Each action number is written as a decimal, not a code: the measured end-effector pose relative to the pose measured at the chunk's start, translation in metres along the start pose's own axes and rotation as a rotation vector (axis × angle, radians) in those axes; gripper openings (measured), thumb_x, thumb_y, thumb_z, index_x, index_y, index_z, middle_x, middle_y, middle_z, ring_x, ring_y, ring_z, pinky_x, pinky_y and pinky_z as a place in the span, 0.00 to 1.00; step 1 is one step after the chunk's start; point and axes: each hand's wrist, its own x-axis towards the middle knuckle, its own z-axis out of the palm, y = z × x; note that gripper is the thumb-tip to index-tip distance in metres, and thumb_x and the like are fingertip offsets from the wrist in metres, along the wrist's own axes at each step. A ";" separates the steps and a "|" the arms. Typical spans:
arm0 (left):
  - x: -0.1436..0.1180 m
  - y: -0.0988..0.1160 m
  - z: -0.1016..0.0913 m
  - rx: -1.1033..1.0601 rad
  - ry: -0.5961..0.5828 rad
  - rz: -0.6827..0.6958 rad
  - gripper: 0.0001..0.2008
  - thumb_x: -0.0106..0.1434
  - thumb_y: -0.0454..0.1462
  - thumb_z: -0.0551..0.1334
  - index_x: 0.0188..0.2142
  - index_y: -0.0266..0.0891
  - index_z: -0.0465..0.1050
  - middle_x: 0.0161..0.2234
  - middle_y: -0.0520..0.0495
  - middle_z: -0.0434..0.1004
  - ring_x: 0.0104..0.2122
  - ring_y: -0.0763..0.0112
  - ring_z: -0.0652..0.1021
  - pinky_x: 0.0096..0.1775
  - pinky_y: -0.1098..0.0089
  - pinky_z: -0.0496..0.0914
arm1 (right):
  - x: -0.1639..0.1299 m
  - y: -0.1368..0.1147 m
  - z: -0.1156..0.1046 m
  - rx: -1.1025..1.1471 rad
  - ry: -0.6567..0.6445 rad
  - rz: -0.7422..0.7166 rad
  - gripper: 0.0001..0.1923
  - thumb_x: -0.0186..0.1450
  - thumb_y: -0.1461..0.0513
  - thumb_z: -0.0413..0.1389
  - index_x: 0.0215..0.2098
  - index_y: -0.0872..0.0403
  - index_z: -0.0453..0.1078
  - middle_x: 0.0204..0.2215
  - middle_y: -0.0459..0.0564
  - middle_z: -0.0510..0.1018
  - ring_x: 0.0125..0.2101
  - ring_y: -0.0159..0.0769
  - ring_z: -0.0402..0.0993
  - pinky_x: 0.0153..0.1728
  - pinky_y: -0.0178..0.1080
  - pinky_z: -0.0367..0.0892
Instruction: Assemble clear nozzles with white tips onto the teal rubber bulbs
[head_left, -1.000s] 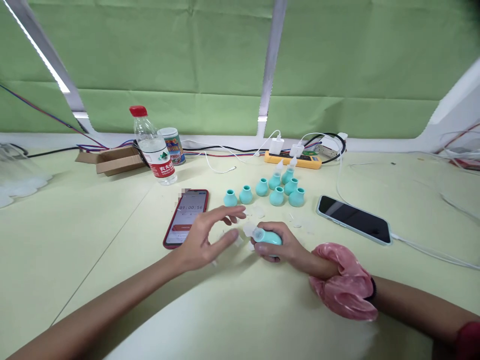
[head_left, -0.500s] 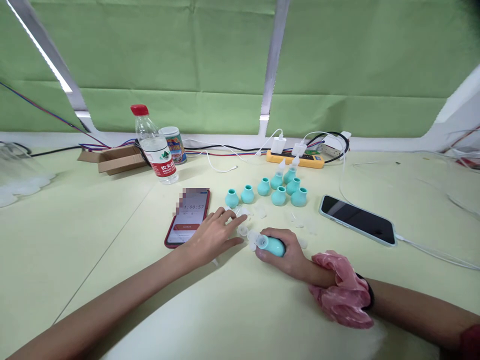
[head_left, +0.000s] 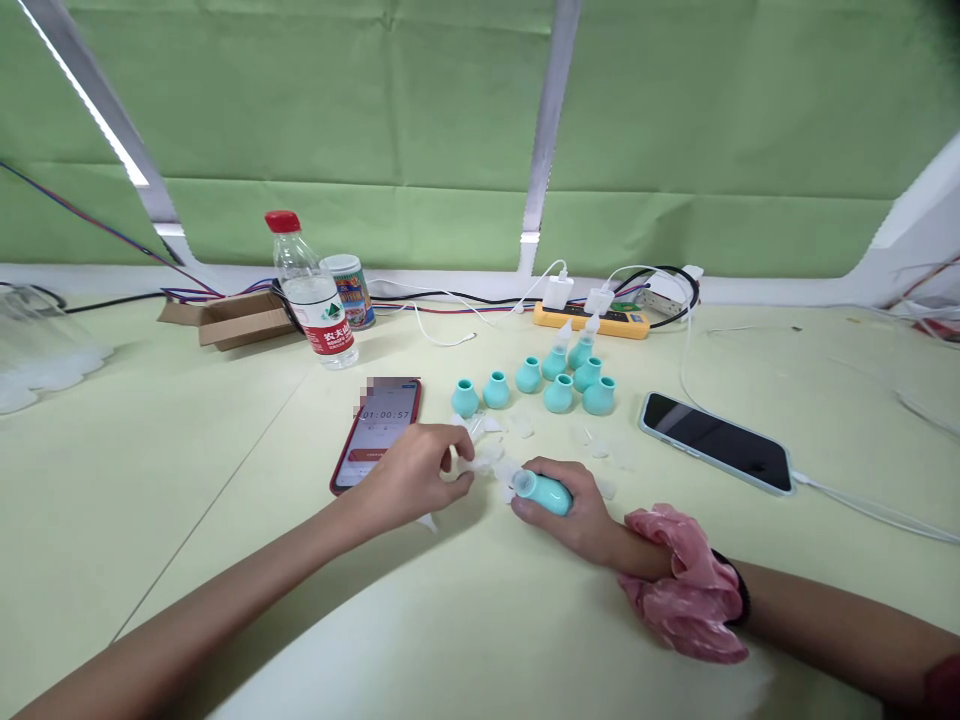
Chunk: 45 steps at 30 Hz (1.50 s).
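Observation:
My right hand (head_left: 574, 505) is wrapped round a turquoise squeeze bulb (head_left: 550, 494), which lies tilted with its mouth to the left. A translucent collar shows at that mouth. To its left, my left hand (head_left: 431, 470) has its fingers curled towards the thumb, with a blurred translucent plastic piece (head_left: 480, 461) at the fingertips. More translucent pieces (head_left: 523, 425) lie scattered beyond my hands. Behind them stand several turquoise bulbs (head_left: 558, 394) with open mouths. Two rear bulbs (head_left: 581, 352) carry pointed translucent nozzles (head_left: 592, 326). A translucent nozzle (head_left: 427, 522) lies partly hidden under my left wrist.
A phone with a timer (head_left: 386, 410) lies beside my left hand, and another phone (head_left: 716, 442) charges at right. Along the back are a water bottle (head_left: 330, 330), a can (head_left: 351, 290), a cardboard box (head_left: 244, 320) and a yellow power strip (head_left: 592, 320) with cables. A plastic bag (head_left: 45, 360) lies far left.
My left hand has drawn back slightly to the left, and its outstretched fingers have curled in at a translucent piece. My right hand still holds the bulb in the same place.

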 end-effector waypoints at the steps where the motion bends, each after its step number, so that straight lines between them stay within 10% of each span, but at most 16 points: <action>1: 0.000 0.002 -0.002 -0.174 0.042 -0.009 0.08 0.51 0.35 0.58 0.33 0.36 0.69 0.26 0.50 0.72 0.23 0.74 0.72 0.26 0.74 0.67 | 0.000 0.000 0.000 0.000 -0.004 0.001 0.08 0.54 0.59 0.54 0.24 0.56 0.63 0.19 0.43 0.64 0.20 0.26 0.58 0.22 0.30 0.58; 6: -0.002 0.014 -0.007 -0.843 0.070 -0.091 0.12 0.54 0.35 0.59 0.39 0.34 0.69 0.35 0.45 0.73 0.31 0.73 0.74 0.35 0.71 0.71 | 0.000 0.003 0.001 -0.034 -0.006 0.010 0.08 0.54 0.58 0.54 0.25 0.56 0.63 0.19 0.43 0.65 0.21 0.27 0.59 0.23 0.31 0.59; 11: -0.003 0.016 -0.004 -1.023 0.061 -0.194 0.10 0.49 0.35 0.64 0.32 0.33 0.73 0.33 0.45 0.77 0.34 0.69 0.76 0.38 0.71 0.71 | 0.000 0.003 0.001 -0.055 -0.008 0.018 0.08 0.54 0.58 0.54 0.24 0.55 0.63 0.19 0.43 0.64 0.20 0.27 0.58 0.23 0.31 0.58; 45: -0.002 0.003 -0.008 -0.716 -0.125 -0.054 0.12 0.50 0.38 0.63 0.34 0.36 0.76 0.33 0.45 0.79 0.32 0.63 0.77 0.33 0.70 0.73 | -0.003 -0.002 0.000 -0.160 -0.057 -0.017 0.07 0.55 0.59 0.53 0.25 0.55 0.62 0.18 0.42 0.64 0.20 0.27 0.58 0.23 0.31 0.57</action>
